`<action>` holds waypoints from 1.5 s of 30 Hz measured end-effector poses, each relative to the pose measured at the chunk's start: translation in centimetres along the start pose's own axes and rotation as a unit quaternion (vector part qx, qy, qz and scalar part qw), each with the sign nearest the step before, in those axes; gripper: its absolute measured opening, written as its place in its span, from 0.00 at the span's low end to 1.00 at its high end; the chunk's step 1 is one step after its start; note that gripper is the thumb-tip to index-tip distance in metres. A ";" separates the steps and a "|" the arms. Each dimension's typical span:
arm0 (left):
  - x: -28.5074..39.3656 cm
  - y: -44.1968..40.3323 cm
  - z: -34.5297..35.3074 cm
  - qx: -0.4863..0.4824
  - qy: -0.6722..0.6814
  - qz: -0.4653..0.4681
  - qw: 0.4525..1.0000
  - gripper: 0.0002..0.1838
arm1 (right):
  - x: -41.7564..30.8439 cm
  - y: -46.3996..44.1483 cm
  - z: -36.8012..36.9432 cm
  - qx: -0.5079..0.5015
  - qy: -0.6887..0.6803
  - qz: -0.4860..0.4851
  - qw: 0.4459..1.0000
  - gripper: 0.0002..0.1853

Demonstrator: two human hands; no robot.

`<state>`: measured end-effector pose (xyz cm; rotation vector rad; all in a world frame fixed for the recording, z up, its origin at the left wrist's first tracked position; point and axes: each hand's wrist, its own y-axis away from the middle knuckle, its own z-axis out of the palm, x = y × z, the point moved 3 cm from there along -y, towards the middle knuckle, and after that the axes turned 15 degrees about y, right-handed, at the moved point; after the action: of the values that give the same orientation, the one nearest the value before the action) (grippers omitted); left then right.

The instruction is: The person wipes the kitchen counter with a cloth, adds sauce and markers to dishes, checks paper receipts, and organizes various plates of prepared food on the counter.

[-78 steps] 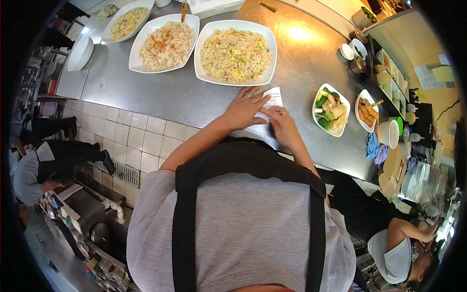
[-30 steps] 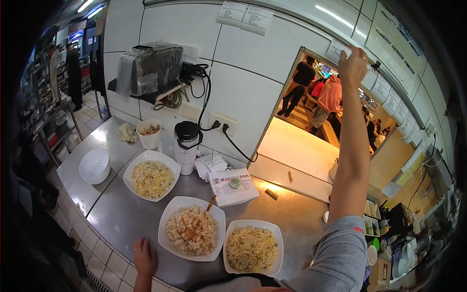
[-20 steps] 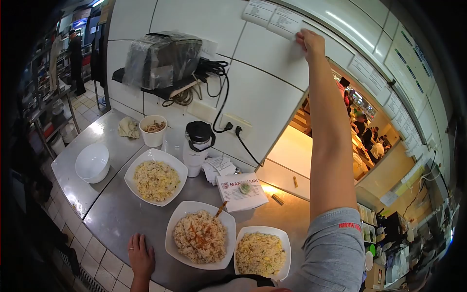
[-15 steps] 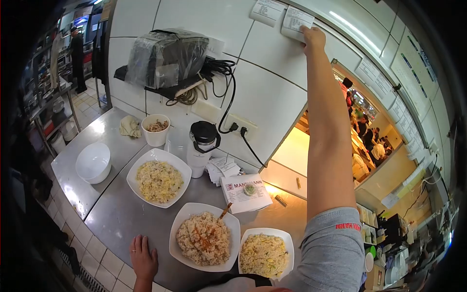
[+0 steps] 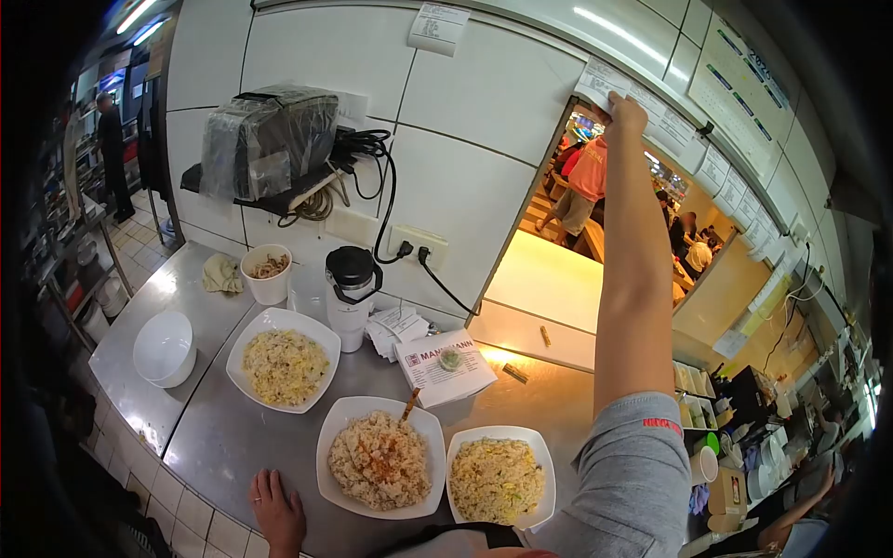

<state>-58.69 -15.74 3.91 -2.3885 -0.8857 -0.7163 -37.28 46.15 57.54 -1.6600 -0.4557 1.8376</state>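
My right hand (image 5: 625,115) is raised high, its fingers closed on a printed order slip (image 5: 597,82) at the rail above the pass-through window. My left hand (image 5: 276,507) lies flat near the front edge of the steel counter (image 5: 251,456), fingers slightly apart, holding nothing. Beside it is a square white bowl of brownish fried rice (image 5: 377,460) with orange flakes on top and a brown stick-like piece at its rim. Right of that stands a bowl of yellowish egg fried rice (image 5: 496,479). Another bowl of egg fried rice (image 5: 286,367) sits farther back.
Empty white bowls (image 5: 165,349), a paper tub (image 5: 267,272), a cloth (image 5: 222,274) and a black-lidded bottle (image 5: 351,293) stand at the back left. A printed box (image 5: 446,368) lies mid-counter. A plastic-wrapped machine (image 5: 270,144) sits on a wall shelf. People show beyond the window.
My right hand has carried the order slip rightward along the rail, away from the other slip on the wall. The view has turned right. My left hand still rests on the counter.
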 end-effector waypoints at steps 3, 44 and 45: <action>0.3 -0.2 -0.1 -0.001 0.001 -0.004 1.000 0.28 | -1.2 0.1 -1.2 0.068 0.262 -0.169 0.948 0.24; 0.1 -0.1 -0.1 0.012 0.007 0.018 1.000 0.29 | -3.0 7.2 7.0 -0.170 -0.037 -0.060 0.983 0.27; 0.2 0.0 -0.2 0.013 0.008 0.019 1.000 0.29 | -3.2 9.0 5.8 -0.199 -0.045 -0.045 0.978 0.29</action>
<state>-58.65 -15.73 4.16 -2.3677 -0.8363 -0.7043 -44.78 38.21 55.28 -1.7782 -0.9752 1.8458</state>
